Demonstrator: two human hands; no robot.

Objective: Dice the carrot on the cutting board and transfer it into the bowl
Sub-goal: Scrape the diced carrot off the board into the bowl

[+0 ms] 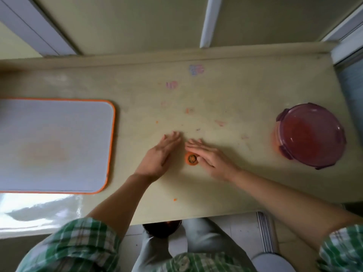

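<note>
While both hands lie flat at the centre of the tabletop (225, 91), fingers straight and gripping nothing, a round carrot stub (192, 158) sits between them. It touches the thumb edge of the right hand (208, 156) and lies just beside the left hand (161, 152). The cutting board (59, 144) lies at the left of the frame, well apart from the purple-lidded bowl (294, 158) at the right, where orange shows through the lid.

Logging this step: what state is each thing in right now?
cutting board: flat on the counter, orange-stained, no carrot on it.
bowl: purple lid on, orange inside.
carrot end: on the counter between the hands.
left hand: fingers straight, resting flat.
right hand: fingers straight, beside carrot end.
</note>
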